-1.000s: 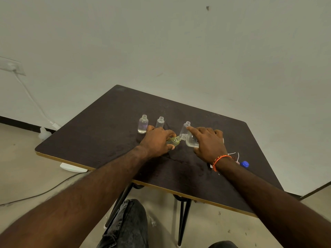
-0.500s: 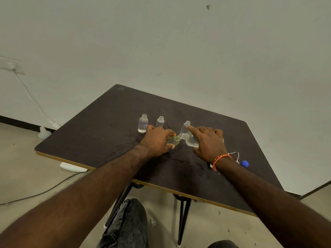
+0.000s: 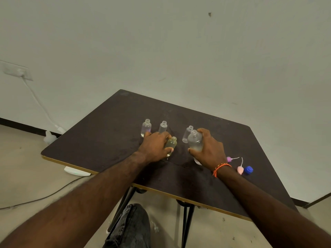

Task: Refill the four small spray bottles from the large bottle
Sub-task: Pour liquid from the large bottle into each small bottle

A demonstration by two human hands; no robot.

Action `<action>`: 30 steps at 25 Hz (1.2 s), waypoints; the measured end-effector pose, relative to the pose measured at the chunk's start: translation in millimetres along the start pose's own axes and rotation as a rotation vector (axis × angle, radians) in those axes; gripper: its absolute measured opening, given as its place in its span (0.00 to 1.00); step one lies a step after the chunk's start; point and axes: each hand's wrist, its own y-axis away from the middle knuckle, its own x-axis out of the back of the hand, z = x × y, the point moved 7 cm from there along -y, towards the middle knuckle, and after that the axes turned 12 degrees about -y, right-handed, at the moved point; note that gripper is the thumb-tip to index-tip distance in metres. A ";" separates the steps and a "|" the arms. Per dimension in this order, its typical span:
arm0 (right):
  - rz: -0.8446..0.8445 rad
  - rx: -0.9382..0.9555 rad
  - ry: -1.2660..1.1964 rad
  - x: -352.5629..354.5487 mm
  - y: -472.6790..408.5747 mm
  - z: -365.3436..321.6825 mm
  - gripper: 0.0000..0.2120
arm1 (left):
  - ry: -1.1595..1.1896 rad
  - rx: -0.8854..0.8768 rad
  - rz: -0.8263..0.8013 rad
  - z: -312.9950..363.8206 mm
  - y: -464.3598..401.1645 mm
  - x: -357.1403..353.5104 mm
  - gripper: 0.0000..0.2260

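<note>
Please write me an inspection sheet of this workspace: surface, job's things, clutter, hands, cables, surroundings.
Surface: dark table, light edge band; looks wet between the hands.
Job's things: large bottle uncapped, held about upright; yellowish small bottle held beside it; three more small bottles, all uncapped, stand behind.
Clutter: blue cap and two spray tops, pink and purple, lie at the right.
Hands: left hand has its grip on the yellowish small bottle; right hand has its grip on the large bottle.
Cables: white cable from wall socket; another crosses the floor.
Surroundings: plain wall, floor, white object under the table edge.
</note>
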 end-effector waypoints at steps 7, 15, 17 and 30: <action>0.091 -0.090 -0.293 -9.4 6.2 6.8 0.40 | -0.006 0.065 0.003 -7.2 5.5 -1.5 0.21; 0.101 -0.152 -0.443 -17.5 13.5 18.8 0.45 | -0.008 0.110 0.025 -3.6 8.5 -2.8 0.22; 0.099 -0.171 -0.478 -20.5 19.6 24.2 0.47 | -0.013 0.126 0.044 -4.9 9.7 0.0 0.21; 0.153 -0.185 -0.585 -27.3 33.3 23.5 0.42 | -0.108 0.411 0.120 -104.4 28.6 31.0 0.19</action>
